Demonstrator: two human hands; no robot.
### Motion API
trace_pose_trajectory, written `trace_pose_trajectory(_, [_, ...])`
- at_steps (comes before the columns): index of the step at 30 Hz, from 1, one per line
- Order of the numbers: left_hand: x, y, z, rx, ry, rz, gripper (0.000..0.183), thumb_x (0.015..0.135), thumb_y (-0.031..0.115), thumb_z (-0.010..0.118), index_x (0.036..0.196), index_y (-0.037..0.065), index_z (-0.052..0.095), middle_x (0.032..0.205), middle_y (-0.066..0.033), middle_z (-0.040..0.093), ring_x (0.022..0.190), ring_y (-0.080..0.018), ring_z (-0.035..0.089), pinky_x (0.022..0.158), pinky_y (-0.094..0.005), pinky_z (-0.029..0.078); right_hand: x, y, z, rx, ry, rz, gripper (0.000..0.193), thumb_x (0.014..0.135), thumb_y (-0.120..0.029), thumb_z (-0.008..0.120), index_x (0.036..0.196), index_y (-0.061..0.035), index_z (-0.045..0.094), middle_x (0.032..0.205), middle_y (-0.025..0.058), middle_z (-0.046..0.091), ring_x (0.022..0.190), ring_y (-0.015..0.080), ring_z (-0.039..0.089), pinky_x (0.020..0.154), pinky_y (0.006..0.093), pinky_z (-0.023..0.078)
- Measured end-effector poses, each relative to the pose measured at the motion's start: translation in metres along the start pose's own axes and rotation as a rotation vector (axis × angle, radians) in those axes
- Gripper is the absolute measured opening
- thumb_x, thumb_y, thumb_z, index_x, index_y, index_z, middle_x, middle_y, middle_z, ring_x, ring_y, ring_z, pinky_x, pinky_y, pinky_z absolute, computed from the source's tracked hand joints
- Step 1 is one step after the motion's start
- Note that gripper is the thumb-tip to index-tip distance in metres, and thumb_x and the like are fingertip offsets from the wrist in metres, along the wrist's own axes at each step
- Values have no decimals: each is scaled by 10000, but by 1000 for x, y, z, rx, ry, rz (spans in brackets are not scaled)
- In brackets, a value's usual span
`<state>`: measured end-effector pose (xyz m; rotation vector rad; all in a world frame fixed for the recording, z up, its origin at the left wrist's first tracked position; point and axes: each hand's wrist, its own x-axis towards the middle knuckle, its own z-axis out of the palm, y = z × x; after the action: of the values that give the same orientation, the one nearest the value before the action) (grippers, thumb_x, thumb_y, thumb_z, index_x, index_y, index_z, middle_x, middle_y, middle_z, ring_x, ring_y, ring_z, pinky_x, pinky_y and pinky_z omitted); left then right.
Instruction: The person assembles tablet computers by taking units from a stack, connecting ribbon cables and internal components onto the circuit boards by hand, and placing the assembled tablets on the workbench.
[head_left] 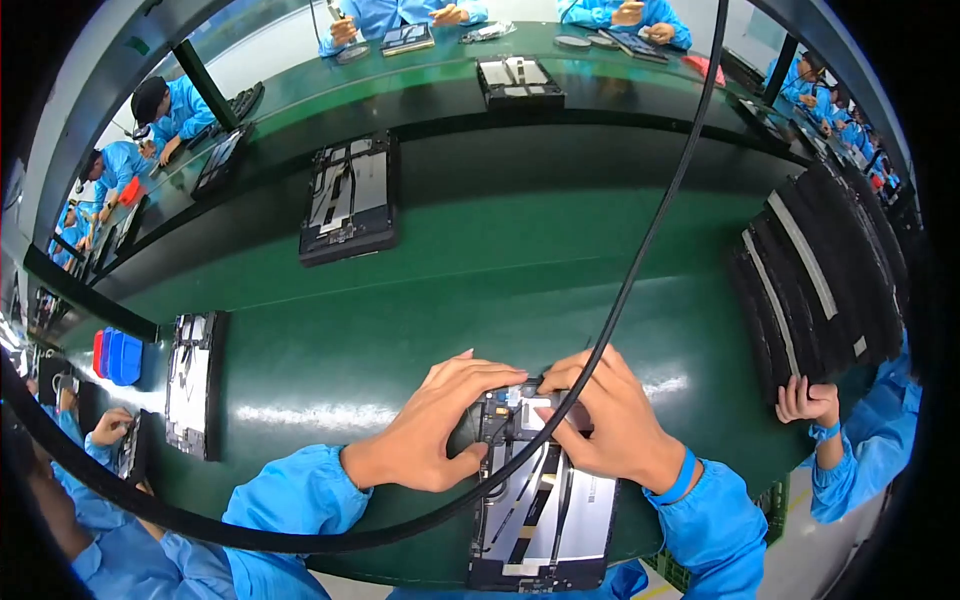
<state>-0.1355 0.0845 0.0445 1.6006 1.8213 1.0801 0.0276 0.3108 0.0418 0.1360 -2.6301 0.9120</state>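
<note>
An opened tablet (545, 500) with its inner parts bare lies in front of me at the near edge of the table. It has pale battery panels, dark ribbon cables and a circuit board along its far end. My left hand (435, 425) grips its far left corner, the thumb on the left side and the fingers stretched toward the far edge. At the far right corner my right hand (615, 420) has its fingers bent together in a pinch; what they hold is hidden. A black cable (600, 345) hangs across the view in front of the tablet and partly over the right fingers.
Other opened tablets lie on the green table (480, 240): one at left (195, 385), one farther back (348, 195), one on the raised shelf (519, 80). Black padded trays (820, 270) are stacked at right, touched by another person's hand (808, 400). Blue bins (122, 356) stand at left.
</note>
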Motion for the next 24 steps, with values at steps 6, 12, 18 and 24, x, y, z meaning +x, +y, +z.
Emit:
trace_pose_trajectory(6, [13, 12, -2, -72, -102, 23, 877, 846, 23, 750, 1662, 68, 431, 1648, -183, 495, 1580, -405, 411, 1360, -669, 162, -3, -2, -21, 21, 12, -6, 193, 870, -87, 861, 1019, -67, 740, 1035, 87, 588, 974, 306, 568, 843, 415, 502])
trace_pose_trajectory(12, [26, 17, 1, -81, -153, 24, 895, 873, 41, 788, 1682, 70, 406, 1692, -188, 452, 1606, -406, 381, 1366, -668, 145, -1, 1, -39, 23, -59, 46, 181, 866, -97, 868, 944, -81, 706, 1096, 83, 593, 1105, 336, 540, 971, 462, 459])
trace_pose_trajectory(18, [38, 35, 7, -100, -115, -9, 887, 848, 6, 743, 1673, 93, 430, 1627, -186, 475, 1574, -414, 398, 1366, -667, 148, -5, 5, -47, -121, -7, -51, 209, 831, -115, 882, 929, -101, 698, 989, 47, 620, 1009, 310, 568, 937, 452, 458])
trace_pose_trajectory(24, [44, 35, 16, -31, -90, -28, 850, 838, 18, 697, 1651, 115, 466, 1582, -183, 477, 1538, -418, 404, 1360, -667, 165, -10, 12, -58, -67, -49, 13, 193, 796, -97, 890, 867, -110, 711, 804, 31, 494, 852, 267, 506, 800, 437, 411])
